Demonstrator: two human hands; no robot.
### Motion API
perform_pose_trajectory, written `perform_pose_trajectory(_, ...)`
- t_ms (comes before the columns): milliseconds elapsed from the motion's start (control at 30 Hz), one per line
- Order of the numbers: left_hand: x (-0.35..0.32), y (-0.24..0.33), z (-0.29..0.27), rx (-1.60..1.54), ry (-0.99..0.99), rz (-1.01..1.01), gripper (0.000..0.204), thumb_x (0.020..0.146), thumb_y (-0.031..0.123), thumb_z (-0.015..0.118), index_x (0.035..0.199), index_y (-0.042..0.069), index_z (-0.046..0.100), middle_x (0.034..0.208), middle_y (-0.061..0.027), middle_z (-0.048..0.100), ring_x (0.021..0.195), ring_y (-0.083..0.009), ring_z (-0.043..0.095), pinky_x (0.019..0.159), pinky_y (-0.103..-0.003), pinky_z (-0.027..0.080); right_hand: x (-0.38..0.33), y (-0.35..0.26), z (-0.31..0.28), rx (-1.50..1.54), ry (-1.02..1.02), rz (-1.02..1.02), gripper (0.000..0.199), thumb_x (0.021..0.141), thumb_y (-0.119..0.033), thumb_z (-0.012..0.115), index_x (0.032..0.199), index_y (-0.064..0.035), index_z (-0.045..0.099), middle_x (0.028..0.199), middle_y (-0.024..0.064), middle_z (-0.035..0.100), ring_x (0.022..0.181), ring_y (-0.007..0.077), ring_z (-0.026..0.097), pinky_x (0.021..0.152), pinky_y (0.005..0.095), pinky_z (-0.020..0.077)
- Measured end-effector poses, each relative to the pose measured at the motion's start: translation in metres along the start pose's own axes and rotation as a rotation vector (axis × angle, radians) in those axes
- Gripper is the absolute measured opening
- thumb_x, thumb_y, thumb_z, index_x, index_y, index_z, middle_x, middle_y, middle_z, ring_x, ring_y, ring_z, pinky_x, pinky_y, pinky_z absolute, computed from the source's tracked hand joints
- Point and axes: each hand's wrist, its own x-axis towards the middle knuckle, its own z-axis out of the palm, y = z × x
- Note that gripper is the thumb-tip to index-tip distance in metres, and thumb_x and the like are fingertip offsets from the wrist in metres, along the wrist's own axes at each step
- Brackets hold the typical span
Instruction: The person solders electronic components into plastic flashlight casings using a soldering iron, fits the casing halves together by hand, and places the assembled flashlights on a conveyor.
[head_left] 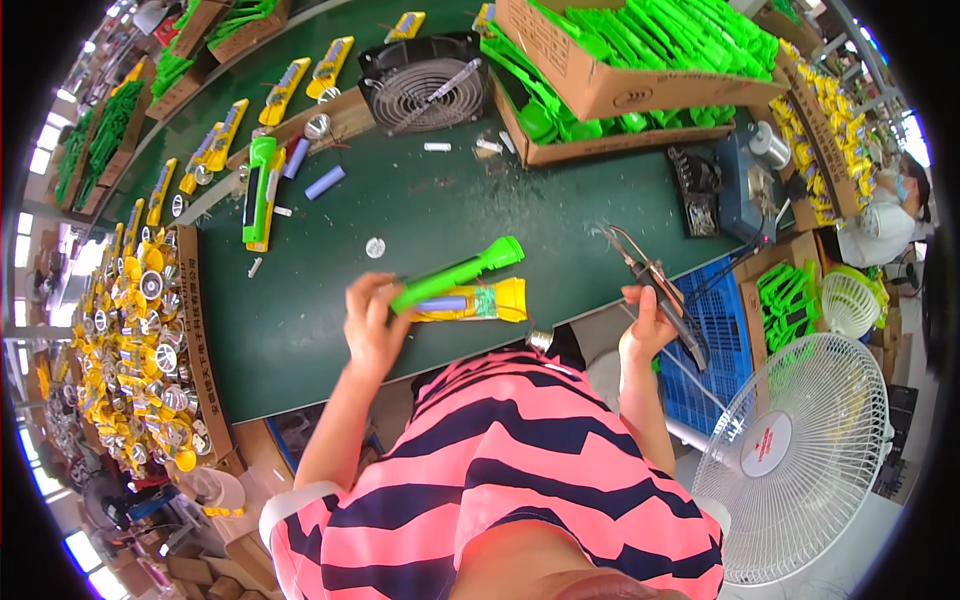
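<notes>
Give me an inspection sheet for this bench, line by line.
Surface: dark green bench top, scuffed, small bits scattered.
Job's things: green and yellow flashlight body with its inside showing, held above the bench edge; soldering iron.
Clutter: purple cells, loose flashlight, small black fan, cardboard boxes of green shells, box of yellow reflector heads.
Grips: left hand holds the flashlight body; right hand holds the soldering iron.
Cables: thin wires at the iron tip.
Surroundings: white floor fan, blue crate, another person at far right.
</notes>
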Motion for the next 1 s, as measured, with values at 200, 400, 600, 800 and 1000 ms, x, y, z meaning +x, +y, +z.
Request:
perform_pose_trajectory(200, 0.01, -0.009, 0.006, -0.274, -0.283, 0.161, 0.053, 0.059, 0.009, 0.077, 0.089, 0.005, 0.035, 0.104, -0.0191, 0.052, 0.093, -0.036, 0.052, 0.076, -0.041, 0.044, 0.028, 0.008, 0.008, -0.13, -0.007, -0.045, 0.021, 0.087, -0.006, 0.05, 0.105, 0.0051, 0.046, 0.074, 0.0132, 0.062, 0.062, 0.0153, 0.059, 0.058, 0.0234, 0.0473)
perform_pose_trajectory(400, 0.166, -0.012, -0.073, -0.045, -0.22, 0.405, 0.053, 0.058, 0.011, 0.078, 0.088, 0.005, 0.036, 0.094, -0.0162, 0.052, 0.084, -0.033, 0.052, 0.069, -0.04, 0.043, 0.046, 0.026, 0.011, -0.252, 0.034, -0.095, 0.022, 0.087, -0.005, 0.049, 0.107, 0.0055, 0.044, 0.082, 0.015, 0.061, 0.071, 0.0176, 0.06, 0.061, 0.0246, 0.0491)
perform_pose_trajectory(600, 0.358, -0.059, -0.003, 0.208, -0.163, 0.058, 0.048, 0.071, 0.033, 0.069, 0.089, 0.001, 0.037, 0.075, -0.0175, 0.056, 0.073, -0.0359, 0.056, 0.064, -0.043, 0.044, 0.04, 0.042, 0.011, -0.405, 0.009, -0.171, 0.024, 0.087, -0.002, 0.048, 0.11, 0.0048, 0.042, 0.083, 0.0161, 0.062, 0.073, 0.0186, 0.061, 0.066, 0.0269, 0.0501)
perform_pose_trajectory(800, 0.432, -0.17, 0.154, 0.298, -0.151, -0.391, 0.061, 0.069, 0.046, 0.067, 0.096, 0.0, 0.037, 0.085, -0.0207, 0.061, 0.086, -0.0361, 0.06, 0.072, -0.043, 0.048, 0.03, 0.053, 0.004, -0.426, 0.015, -0.172, 0.027, 0.086, 0.0, 0.048, 0.112, 0.006, 0.041, 0.086, 0.0186, 0.061, 0.076, 0.0212, 0.063, 0.066, 0.0271, 0.0515)
perform_pose_trajectory(1000, 0.456, -0.104, 0.177, 0.725, -0.614, 0.285, 0.053, 0.064, 0.039, 0.07, 0.1, 0.004, 0.051, 0.107, -0.0141, 0.055, 0.104, -0.0287, 0.051, 0.079, -0.037, 0.045, 0.027, 0.043, 0.004, -0.418, 0.032, -0.04, 0.026, 0.084, 0.004, 0.048, 0.109, 0.0036, 0.04, 0.08, 0.0163, 0.062, 0.098, 0.0257, 0.053, 0.075, 0.0289, 0.0512)
